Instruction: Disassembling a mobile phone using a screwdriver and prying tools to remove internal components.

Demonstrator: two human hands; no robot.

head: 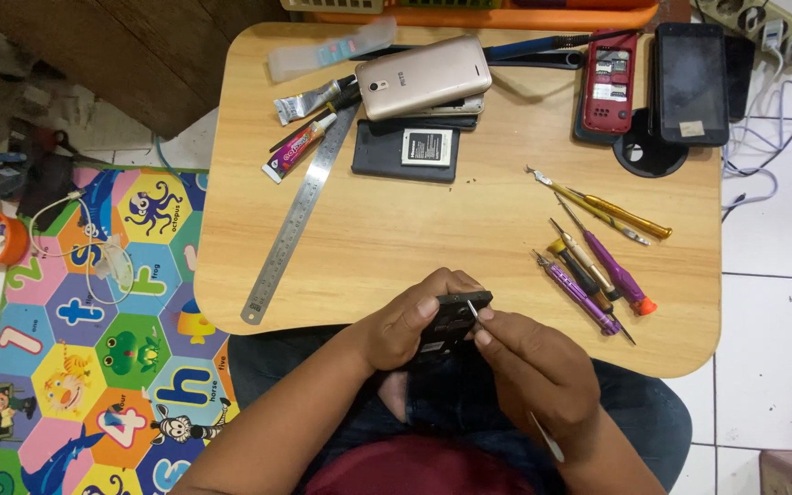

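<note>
The left hand (403,325) clamps a small black phone body (456,316) at the surface's (396,229) near edge, while the right hand (529,367) pinches fine tweezers (472,312) against it. A removed battery (426,146) on a black cover and opened phones suggest disassembly well underway; screwdrivers (593,270) lie just right.

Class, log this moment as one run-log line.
left hand: holds small black phone | right hand: tweezers at phone | screwdrivers beside
</note>
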